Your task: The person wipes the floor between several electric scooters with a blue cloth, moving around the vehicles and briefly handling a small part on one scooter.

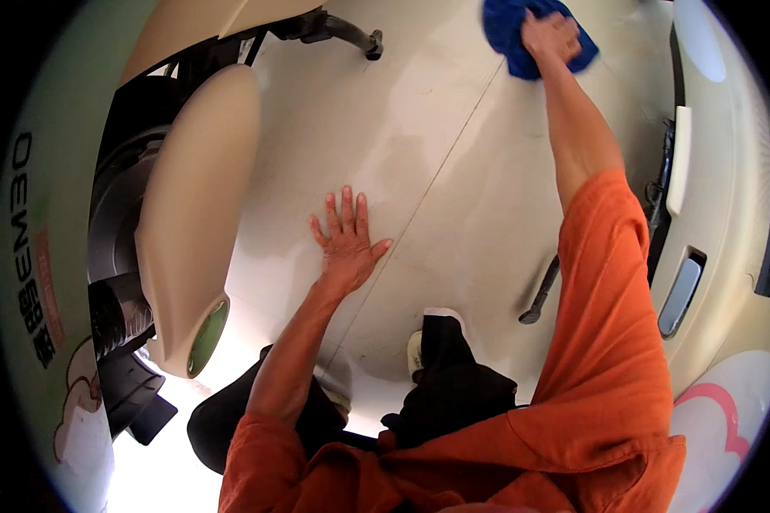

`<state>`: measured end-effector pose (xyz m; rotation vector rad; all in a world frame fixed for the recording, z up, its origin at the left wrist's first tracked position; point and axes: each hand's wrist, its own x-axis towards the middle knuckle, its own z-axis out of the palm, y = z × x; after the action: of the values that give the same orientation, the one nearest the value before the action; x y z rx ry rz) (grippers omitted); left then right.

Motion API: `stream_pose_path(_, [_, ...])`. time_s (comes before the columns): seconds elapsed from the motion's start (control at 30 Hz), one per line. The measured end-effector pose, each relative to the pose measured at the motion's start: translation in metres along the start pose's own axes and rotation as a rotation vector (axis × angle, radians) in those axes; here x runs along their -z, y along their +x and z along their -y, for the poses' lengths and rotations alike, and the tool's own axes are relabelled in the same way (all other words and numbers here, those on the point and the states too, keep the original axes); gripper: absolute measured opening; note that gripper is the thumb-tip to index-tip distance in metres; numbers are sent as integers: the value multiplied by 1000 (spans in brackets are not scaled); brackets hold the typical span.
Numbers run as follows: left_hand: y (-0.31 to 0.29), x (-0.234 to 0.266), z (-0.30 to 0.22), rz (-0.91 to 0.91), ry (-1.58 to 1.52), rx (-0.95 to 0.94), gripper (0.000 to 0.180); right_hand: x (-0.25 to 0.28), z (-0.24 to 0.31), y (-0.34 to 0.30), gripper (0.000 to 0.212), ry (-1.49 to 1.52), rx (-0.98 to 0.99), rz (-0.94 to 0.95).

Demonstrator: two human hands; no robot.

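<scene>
My left hand point(348, 250) lies flat on the pale tiled floor point(428, 145), its fingers spread wide and nothing in it. Far ahead and to the right, at the end of my outstretched arm, my right hand point(553, 38) presses a blue cloth point(506, 34) against the floor. The cloth is bunched and spreads out around my fingers, with slightly blurred edges. Part of the grip is hidden in its folds.
A beige scooter point(201, 197) stands close on my left, its stand point(351, 32) reaching out over the floor. Another cream scooter point(736, 197) is close on my right, with a black kickstand point(539, 295) sticking out. A dark seam point(428, 188) crosses the floor.
</scene>
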<state>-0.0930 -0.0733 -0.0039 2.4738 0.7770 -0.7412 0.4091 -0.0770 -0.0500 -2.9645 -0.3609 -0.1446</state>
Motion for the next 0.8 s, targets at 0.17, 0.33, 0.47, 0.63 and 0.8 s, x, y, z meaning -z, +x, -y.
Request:
stream_pose_path(0.17, [3,-1,-2,-28,-2,-24,94,-8,117,-37,74,117,456,30])
stream_pose_path(0.33, [1,-11,4,-116,38,-47,93,-12,127,-71,68,167,636,-61])
stream_pose_path(0.47, [0,-11,4,-147,84,-38,95,3,106,-112,61,248,637,-194])
stream_pose_path(0.63, [6,-9,-9,-150,66,-64,95,9,59,-175,65,108,525,-307])
stream_pose_path(0.8, [2,-5,3,-152,91,-8,91,42,49,-297,64,226,566,-142])
